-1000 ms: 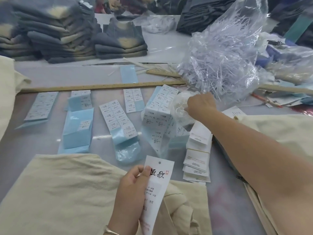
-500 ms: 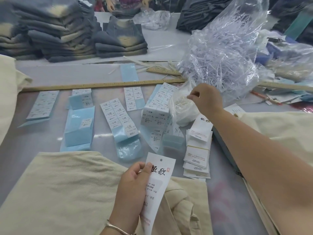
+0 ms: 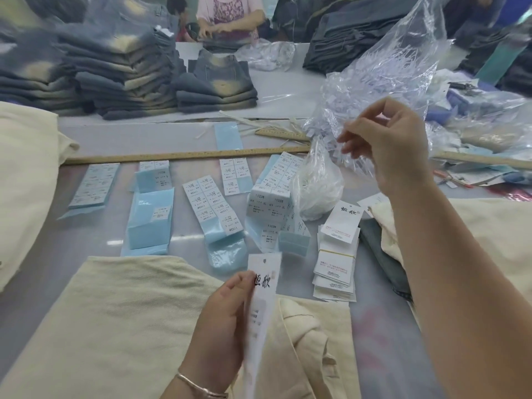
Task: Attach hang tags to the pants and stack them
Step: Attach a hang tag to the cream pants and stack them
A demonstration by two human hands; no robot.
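Holding: left hand (image 3: 221, 321) gripped a white hang tag (image 3: 263, 286) upright, thumb across its printed face, punched hole at the top edge clear of the fingers
Right hand: right hand (image 3: 385, 145) was raised above the table (image 3: 95, 243), thumb and forefinger pinched together, the other fingers loosely curled; whether a thin fastener was in the pinch could not be told, since nothing showed clearly against the plastic behind
Fastener supply: small clear bag of white loops (image 3: 316, 188) sat just below and left of the right hand, apart from it; large crumpled plastic bag (image 3: 403, 67) lay behind the hand
Pants: cream pants (image 3: 121, 326) lay flat under the left hand, waistband fold just right of the wrist; the tag hung above the cloth, touching only the left hand
Tag stock: stack of hang tags (image 3: 336, 263) lay right of the held tag, well apart from both hands
Other stock: size sticker sheets (image 3: 213, 203) on blue backing were spread across the table; wooden ruler (image 3: 184, 155) lay beyond them; folded grey jeans (image 3: 115, 76) were piled at the far edge
Step judged: threading a fastener through the tag hole, not yet done
Advice: keep the left thumb below the hole so it stays open, bring the pinch down to the hole, then pass it through a belt loop
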